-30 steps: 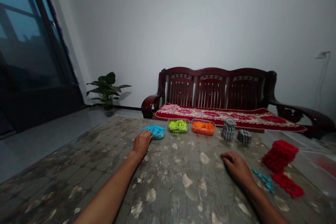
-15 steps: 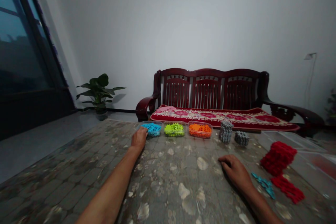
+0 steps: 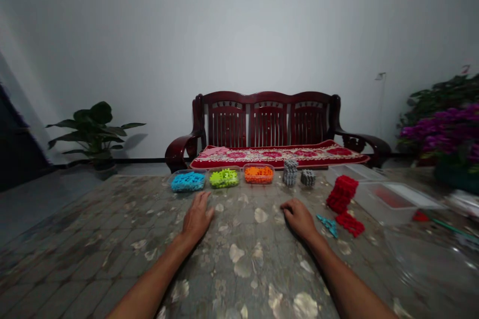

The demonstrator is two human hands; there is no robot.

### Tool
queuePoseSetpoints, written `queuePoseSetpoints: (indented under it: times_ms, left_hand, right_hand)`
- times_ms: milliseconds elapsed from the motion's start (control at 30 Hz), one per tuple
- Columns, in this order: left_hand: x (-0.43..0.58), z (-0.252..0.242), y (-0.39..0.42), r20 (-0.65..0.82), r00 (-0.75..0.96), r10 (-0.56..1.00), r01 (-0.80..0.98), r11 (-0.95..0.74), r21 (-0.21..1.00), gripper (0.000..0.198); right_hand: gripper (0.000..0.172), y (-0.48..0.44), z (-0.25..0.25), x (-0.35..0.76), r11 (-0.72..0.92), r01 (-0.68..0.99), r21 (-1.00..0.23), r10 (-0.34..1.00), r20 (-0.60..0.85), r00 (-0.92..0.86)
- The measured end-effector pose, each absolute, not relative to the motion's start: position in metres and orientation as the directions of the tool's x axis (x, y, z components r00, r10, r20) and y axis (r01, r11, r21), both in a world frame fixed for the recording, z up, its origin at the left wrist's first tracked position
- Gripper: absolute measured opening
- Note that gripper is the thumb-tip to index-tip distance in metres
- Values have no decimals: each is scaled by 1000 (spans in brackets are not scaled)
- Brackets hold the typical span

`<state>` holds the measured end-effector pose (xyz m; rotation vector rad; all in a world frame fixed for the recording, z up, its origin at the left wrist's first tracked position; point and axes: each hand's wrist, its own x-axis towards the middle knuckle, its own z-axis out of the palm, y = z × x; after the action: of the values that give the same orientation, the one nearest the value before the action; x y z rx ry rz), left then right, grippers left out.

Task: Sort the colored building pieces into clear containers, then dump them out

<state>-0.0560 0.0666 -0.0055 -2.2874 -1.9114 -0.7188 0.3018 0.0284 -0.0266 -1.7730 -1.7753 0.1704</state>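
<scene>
My left hand (image 3: 196, 218) lies flat and open on the patterned table (image 3: 112, 239), a little nearer me than the clear tray of blue pieces (image 3: 187, 181). My right hand (image 3: 298, 217) rests on the table with its fingers curled under, and nothing shows in it. Just right of it lie a few teal pieces (image 3: 328, 225) and a flat red block (image 3: 350, 224). A taller red block stack (image 3: 342, 193) stands behind them.
Trays of green pieces (image 3: 224, 178) and orange pieces (image 3: 259, 174) and two grey block stacks (image 3: 297, 175) line the far edge. Clear plastic bins (image 3: 389, 197) sit at right. A dark wooden bench (image 3: 267, 129), a potted plant (image 3: 93, 132) and purple flowers (image 3: 445, 127) stand beyond.
My left hand has come back from the blue tray and now lies flat on the table. The view has swung to the right. My right hand has stayed put.
</scene>
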Motion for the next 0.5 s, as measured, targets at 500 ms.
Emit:
queuePoseSetpoints:
  times_ms: [500]
  left_hand:
    - [58,-12,-8,194,314,929,948,-317,-15,49]
  right_hand:
    - [34,7,-7,280,49,955,-291,966,257,29]
